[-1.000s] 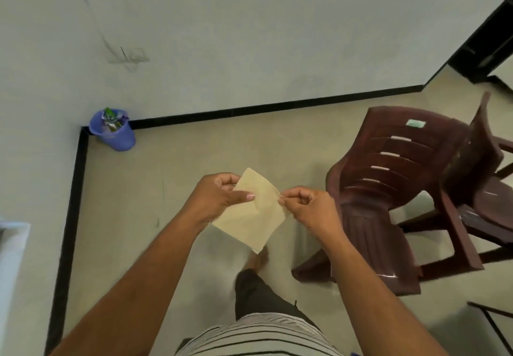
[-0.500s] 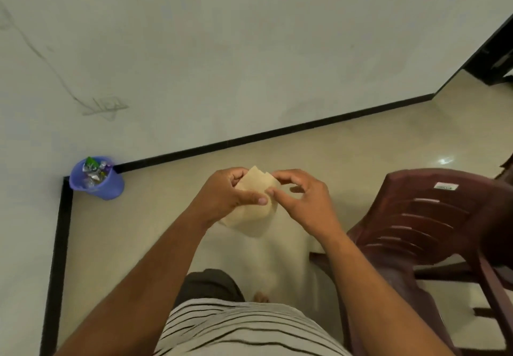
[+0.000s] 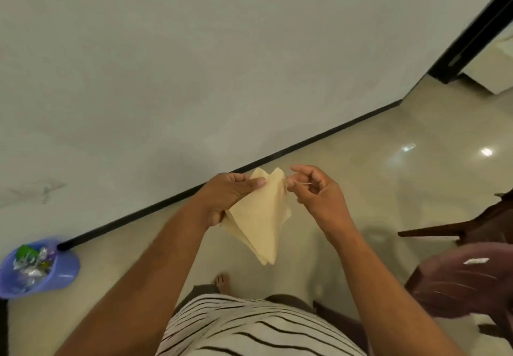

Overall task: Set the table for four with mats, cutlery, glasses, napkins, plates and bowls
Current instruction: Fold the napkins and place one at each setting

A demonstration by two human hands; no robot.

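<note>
I have the beige napkins (image 3: pixel 256 218) at the centre of the frame, held up in the air above the floor (image 3: pixel 361 161), not near any counter that I can see. My left hand (image 3: pixel 224 197) grips the little stack, thumb pressed across the top sheet and the other fingers curled behind it, so the pointed lower end hangs down toward my striped shirt (image 3: pixel 249 328). My right hand (image 3: pixel 316 189) sits just beside the stack's upper right edge with its fingers curled; thumb and forefinger look to be pinching at that edge, though I cannot tell for certain that they have paper between them. I judge I am peeling one napkin from the rest. No mats, cutlery, glasses, plates or bowls show here, so I cannot say how much is laid; nearly everything could remain. A dark red chair (image 3: pixel 458 286) stands at lower right, a blue bin (image 3: pixel 63 272) of wrappers at lower left.
</note>
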